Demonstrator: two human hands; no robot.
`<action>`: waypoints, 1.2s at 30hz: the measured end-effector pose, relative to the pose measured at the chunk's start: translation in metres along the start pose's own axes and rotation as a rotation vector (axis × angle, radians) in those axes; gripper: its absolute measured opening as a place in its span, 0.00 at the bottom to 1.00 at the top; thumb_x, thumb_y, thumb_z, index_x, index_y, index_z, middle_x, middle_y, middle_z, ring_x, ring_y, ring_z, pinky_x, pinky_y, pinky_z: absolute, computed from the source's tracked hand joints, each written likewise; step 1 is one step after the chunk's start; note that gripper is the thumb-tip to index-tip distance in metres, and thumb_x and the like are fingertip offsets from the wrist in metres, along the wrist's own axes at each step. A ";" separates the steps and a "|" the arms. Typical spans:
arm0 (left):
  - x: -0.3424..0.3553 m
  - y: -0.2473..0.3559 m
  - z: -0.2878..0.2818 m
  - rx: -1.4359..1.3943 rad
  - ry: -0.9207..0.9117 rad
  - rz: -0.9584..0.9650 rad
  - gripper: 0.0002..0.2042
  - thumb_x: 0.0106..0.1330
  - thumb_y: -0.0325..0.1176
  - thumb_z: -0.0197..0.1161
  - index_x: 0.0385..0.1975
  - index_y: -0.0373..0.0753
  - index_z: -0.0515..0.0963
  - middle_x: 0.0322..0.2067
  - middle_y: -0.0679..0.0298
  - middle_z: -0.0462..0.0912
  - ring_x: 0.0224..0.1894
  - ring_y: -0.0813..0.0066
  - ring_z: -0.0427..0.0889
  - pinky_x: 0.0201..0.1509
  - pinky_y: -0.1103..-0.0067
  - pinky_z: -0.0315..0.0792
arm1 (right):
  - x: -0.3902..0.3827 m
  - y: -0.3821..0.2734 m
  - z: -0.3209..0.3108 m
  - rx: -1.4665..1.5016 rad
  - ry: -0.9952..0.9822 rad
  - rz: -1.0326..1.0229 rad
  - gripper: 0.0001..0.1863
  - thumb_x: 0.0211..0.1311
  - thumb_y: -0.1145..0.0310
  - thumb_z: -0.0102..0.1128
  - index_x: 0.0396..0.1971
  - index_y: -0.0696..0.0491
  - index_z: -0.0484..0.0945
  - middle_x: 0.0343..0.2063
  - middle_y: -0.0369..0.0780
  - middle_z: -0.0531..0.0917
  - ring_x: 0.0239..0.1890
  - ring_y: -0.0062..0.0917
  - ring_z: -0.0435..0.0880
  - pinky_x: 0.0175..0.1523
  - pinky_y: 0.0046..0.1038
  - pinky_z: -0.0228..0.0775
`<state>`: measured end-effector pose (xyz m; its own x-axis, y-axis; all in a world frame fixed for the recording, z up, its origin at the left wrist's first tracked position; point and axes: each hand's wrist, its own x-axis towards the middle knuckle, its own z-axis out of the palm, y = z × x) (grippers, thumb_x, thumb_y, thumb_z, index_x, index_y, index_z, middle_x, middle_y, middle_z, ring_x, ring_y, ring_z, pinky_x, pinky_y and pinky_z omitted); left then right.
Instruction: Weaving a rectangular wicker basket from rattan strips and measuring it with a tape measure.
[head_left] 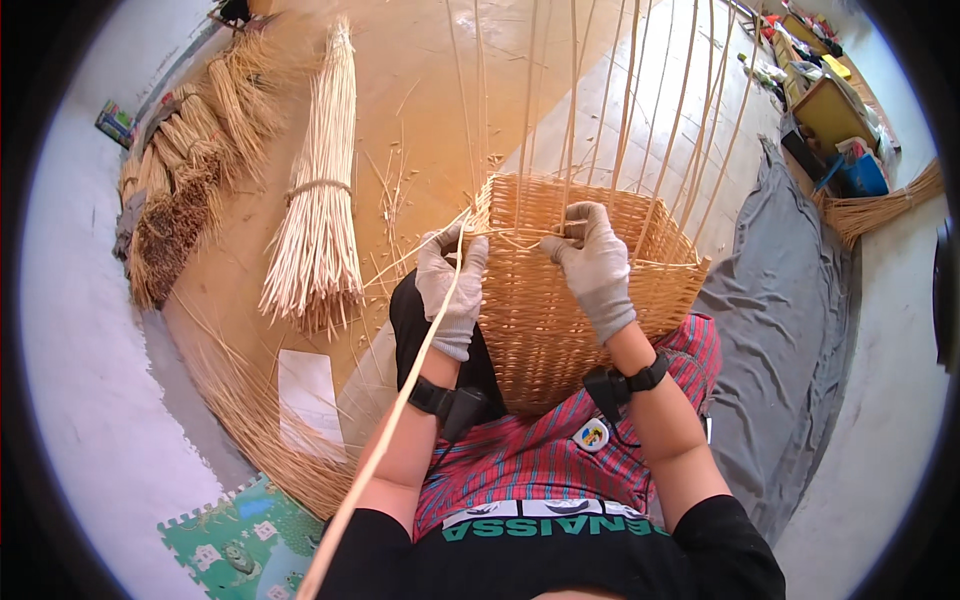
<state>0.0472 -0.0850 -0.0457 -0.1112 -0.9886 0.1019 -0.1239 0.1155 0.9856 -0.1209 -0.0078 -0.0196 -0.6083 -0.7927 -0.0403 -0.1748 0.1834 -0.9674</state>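
Note:
A wicker basket (545, 325) rests against my lap, its woven wall facing me and tall upright stakes (630, 90) rising from its rim. My left hand (450, 280), in a pale work glove, is closed on a light willow rod (400, 405) at the rim's left corner. The rod's long end runs down past my left forearm to the lower edge. My right hand (593, 255), gloved too, pinches a thin willow strand (515, 234) along the near rim, beside an upright stake. The fingertips partly cover where the strand passes.
A tied bundle of peeled rods (325, 190) lies on the floor at left, with more brown bundles (190, 170) by the wall. Loose thin rods (250, 400) cross a white sheet (308, 400). Grey cloth (775, 350) spreads at right. Near it are a blue container (862, 172) and another rod bundle (885, 208).

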 end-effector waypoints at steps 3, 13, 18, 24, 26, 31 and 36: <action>-0.001 0.002 -0.001 0.024 0.013 -0.004 0.16 0.64 0.32 0.73 0.48 0.35 0.77 0.39 0.66 0.81 0.39 0.79 0.78 0.45 0.81 0.75 | -0.002 -0.002 0.005 -0.187 0.109 -0.104 0.24 0.54 0.69 0.77 0.49 0.53 0.74 0.34 0.43 0.85 0.33 0.28 0.86 0.39 0.29 0.77; 0.000 0.008 0.000 -0.010 -0.048 0.011 0.16 0.66 0.32 0.72 0.49 0.34 0.77 0.40 0.65 0.81 0.41 0.78 0.79 0.47 0.81 0.76 | 0.000 -0.007 0.013 -0.584 0.120 -0.570 0.09 0.60 0.63 0.68 0.39 0.45 0.83 0.36 0.44 0.82 0.34 0.35 0.83 0.38 0.35 0.77; -0.001 0.005 -0.003 -0.039 -0.045 0.021 0.15 0.66 0.32 0.72 0.49 0.36 0.77 0.39 0.66 0.81 0.41 0.79 0.78 0.48 0.81 0.75 | -0.022 -0.007 0.017 -0.733 0.130 -0.531 0.17 0.60 0.64 0.66 0.50 0.46 0.82 0.46 0.53 0.81 0.43 0.43 0.82 0.48 0.39 0.76; 0.001 -0.010 0.000 -0.079 -0.090 0.133 0.19 0.67 0.31 0.71 0.53 0.33 0.76 0.45 0.65 0.81 0.44 0.80 0.79 0.47 0.83 0.76 | -0.053 -0.046 0.016 -0.620 0.176 -0.501 0.28 0.57 0.66 0.69 0.60 0.49 0.77 0.48 0.48 0.81 0.49 0.42 0.82 0.54 0.39 0.75; 0.002 -0.018 -0.004 -0.357 -0.122 0.044 0.20 0.66 0.31 0.71 0.54 0.32 0.76 0.46 0.64 0.80 0.44 0.80 0.79 0.47 0.83 0.76 | -0.055 -0.065 0.031 -0.428 0.048 -0.538 0.23 0.59 0.65 0.67 0.56 0.49 0.78 0.43 0.46 0.83 0.45 0.41 0.83 0.50 0.38 0.75; 0.015 -0.016 -0.017 0.057 -0.229 0.140 0.18 0.66 0.31 0.71 0.54 0.37 0.79 0.46 0.64 0.78 0.40 0.80 0.77 0.43 0.82 0.76 | -0.035 -0.069 0.050 -0.148 0.203 -0.541 0.08 0.67 0.63 0.61 0.38 0.52 0.81 0.32 0.46 0.85 0.37 0.43 0.84 0.43 0.39 0.77; 0.031 -0.004 -0.022 0.160 -0.372 0.253 0.16 0.64 0.35 0.73 0.50 0.42 0.82 0.42 0.66 0.77 0.37 0.79 0.76 0.42 0.80 0.75 | -0.048 -0.033 0.032 0.109 -0.064 -0.417 0.09 0.68 0.65 0.63 0.38 0.55 0.82 0.29 0.44 0.85 0.31 0.34 0.85 0.37 0.31 0.77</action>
<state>0.0658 -0.1183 -0.0430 -0.4992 -0.8292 0.2516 -0.1949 0.3903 0.8998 -0.0612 0.0059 0.0061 -0.4533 -0.8208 0.3476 -0.3111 -0.2198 -0.9246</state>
